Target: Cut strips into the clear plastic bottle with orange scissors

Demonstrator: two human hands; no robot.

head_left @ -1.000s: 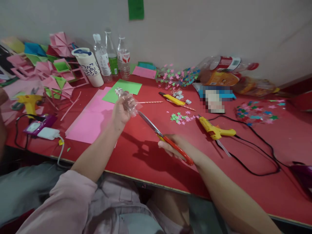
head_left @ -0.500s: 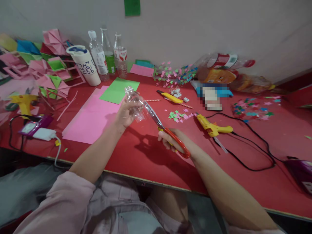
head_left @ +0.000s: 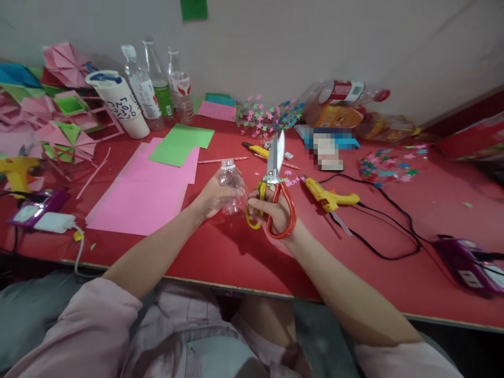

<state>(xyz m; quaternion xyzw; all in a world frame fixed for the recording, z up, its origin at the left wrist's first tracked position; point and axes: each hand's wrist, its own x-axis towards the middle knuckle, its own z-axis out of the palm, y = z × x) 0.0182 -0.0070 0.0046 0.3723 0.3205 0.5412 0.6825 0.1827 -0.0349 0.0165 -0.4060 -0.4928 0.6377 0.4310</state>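
A clear plastic bottle top point(head_left: 231, 181), its neck upward and its lower edge cut, is gripped by my left hand point(head_left: 214, 197) above the red table. My right hand point(head_left: 273, 210) holds scissors point(head_left: 272, 173) with one red and one yellow handle loop. Their blades point up and away, slightly parted, and are clear of the bottle. The fingers of my right hand come close to the bottle's cut edge. Behind the scissors lie a yellow utility knife point(head_left: 262, 152) and small paper stars point(head_left: 293, 181).
Pink sheets point(head_left: 134, 194) and a green sheet point(head_left: 179, 144) lie left. Bottles point(head_left: 183, 86) and a white tumbler point(head_left: 126, 107) stand at the back. A yellow glue gun point(head_left: 328, 197) with a black cord lies right. Paper lanterns point(head_left: 65, 139) crowd the far left; star-covered plastic point(head_left: 270, 115) lies behind.
The scissors have swung from the bottle's side to point upward, with their blades now apart. The bottle piece has turned more upright in my left hand. The view has shifted slightly right.
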